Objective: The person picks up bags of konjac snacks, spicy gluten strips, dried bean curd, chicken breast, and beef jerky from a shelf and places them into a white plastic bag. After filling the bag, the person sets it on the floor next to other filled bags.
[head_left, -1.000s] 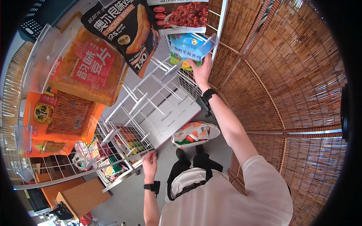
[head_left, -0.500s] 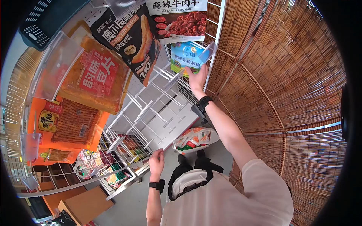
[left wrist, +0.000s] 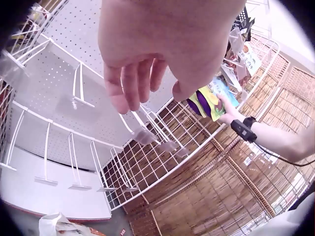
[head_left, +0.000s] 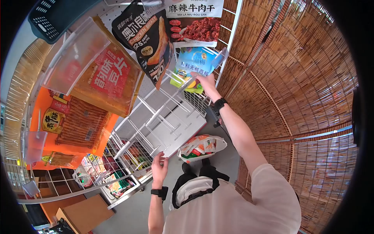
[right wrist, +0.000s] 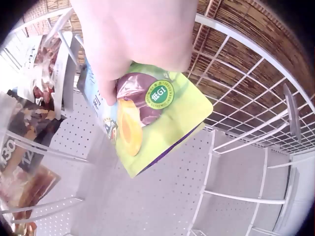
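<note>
Hands: two are showing; the left hand [head_left: 159, 163] is hovering low by the bare hooks, its fingers [left wrist: 130, 83] loosely hanging and holding nothing.
Right hand: the right hand [head_left: 204, 81] is reaching up to the rack, its fingers [right wrist: 109, 88] pinching the lower part of one blue-and-green snack pouch [head_left: 193, 64].
Pouch position: it is hanging high at the right edge of the white pegboard rack [head_left: 183, 124], close under a clear price tag [head_left: 220, 56]; whether it is seated on its hook I cannot tell.
Progress: judging by the grip, this pouch is being hung now; many white hooks [head_left: 156, 121] below are standing bare, so most of the rack seems left to fill.
Floor: one open plastic bag of packets [head_left: 200, 143] is lying by the person's feet.
Farther packs: one black chicken-breast bag [head_left: 146, 39], one beef-jerky bag [head_left: 194, 19], one orange tofu-slice pack [head_left: 105, 78] are hanging above.
Side wall: a bamboo screen [head_left: 296, 89] is lining the right.
</note>
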